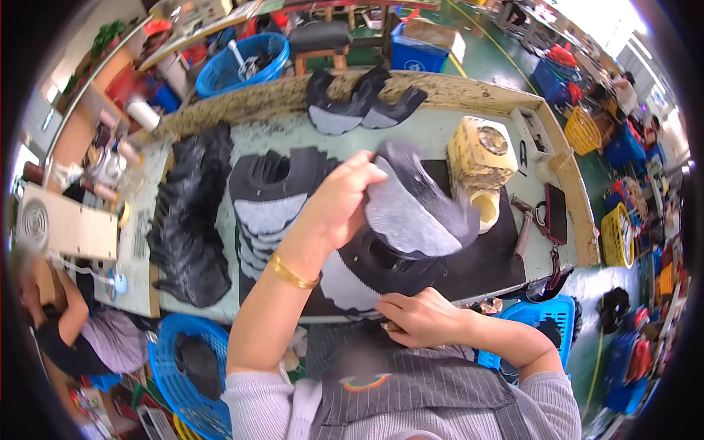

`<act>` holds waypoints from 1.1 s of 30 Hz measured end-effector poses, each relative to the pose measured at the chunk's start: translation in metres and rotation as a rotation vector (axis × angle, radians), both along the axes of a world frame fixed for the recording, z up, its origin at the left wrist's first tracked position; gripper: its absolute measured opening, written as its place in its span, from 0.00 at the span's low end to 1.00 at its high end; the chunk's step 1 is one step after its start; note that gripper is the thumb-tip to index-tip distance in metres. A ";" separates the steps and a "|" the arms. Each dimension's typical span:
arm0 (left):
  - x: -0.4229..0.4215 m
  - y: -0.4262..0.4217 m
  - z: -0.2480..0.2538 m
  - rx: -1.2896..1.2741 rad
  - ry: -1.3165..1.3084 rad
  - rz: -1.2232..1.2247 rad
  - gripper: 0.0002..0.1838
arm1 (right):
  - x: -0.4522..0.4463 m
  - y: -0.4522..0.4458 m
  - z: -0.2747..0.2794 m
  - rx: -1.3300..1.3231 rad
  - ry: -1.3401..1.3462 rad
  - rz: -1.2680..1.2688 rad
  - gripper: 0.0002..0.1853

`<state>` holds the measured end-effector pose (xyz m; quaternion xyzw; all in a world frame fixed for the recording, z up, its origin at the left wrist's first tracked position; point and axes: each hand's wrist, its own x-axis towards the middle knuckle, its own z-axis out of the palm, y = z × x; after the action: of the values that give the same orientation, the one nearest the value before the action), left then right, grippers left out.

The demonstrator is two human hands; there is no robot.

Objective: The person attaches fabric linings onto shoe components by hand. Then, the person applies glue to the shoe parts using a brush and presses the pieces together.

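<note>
My left hand (pixel 345 198), a gold bracelet on its wrist, grips the edge of a black-and-grey shoe upper (pixel 411 209). That piece is raised over the bench and partly blurred. Below it a second shoe upper (pixel 348 282) lies flat on a dark mat (pixel 484 264). My right hand (pixel 425 317) is closed at the near edge of this lower piece; a small brownish thing shows under its fingers, too hidden to name. Left of my left hand is an overlapping row of similar uppers (pixel 268 209). Two curved uppers (pixel 337 117) rest at the back.
A yellowish, stained container (pixel 480 154) stands right of the raised piece, near a hammer (pixel 523 231) and a phone (pixel 555 213). Black gathered pieces (pixel 194 213) pile at the left. A raised wooden rim (pixel 469 88) borders the bench. Blue baskets (pixel 172 367) flank me; another person (pixel 95 337) sits left.
</note>
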<state>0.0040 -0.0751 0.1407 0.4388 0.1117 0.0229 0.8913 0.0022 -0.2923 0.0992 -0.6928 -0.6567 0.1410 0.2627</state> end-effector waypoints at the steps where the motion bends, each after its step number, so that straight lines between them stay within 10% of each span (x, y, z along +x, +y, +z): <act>1: 0.005 -0.002 0.016 -0.010 -0.085 0.054 0.18 | 0.009 -0.004 0.000 0.040 0.062 -0.019 0.09; 9: 0.173 0.052 -0.045 -0.050 -0.196 0.203 0.10 | 0.115 -0.086 0.029 0.529 0.750 -0.823 0.05; 14: 0.240 0.083 -0.122 0.250 0.133 0.229 0.21 | 0.162 -0.080 -0.002 0.342 0.586 -1.046 0.06; 17: 0.224 0.091 -0.133 1.259 0.081 0.656 0.24 | 0.183 -0.060 -0.030 0.283 0.521 -0.971 0.07; 22: 0.020 0.030 -0.038 1.309 -0.041 0.526 0.08 | 0.176 -0.010 0.004 0.192 0.878 -0.637 0.09; 26: -0.081 -0.014 -0.065 1.799 0.223 0.227 0.24 | 0.126 0.096 -0.017 0.184 0.728 -0.135 0.10; 29: -0.105 -0.022 -0.083 1.579 0.385 0.176 0.30 | 0.145 0.110 -0.008 -0.085 0.439 -0.226 0.09; 33: -0.108 -0.024 -0.091 1.542 0.315 0.307 0.33 | 0.142 0.103 0.005 0.048 0.806 -0.342 0.06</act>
<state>-0.1037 -0.0996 0.0499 0.9091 0.2478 0.1539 0.2976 0.1445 -0.1893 0.1043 -0.6750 -0.3806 0.3391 0.5334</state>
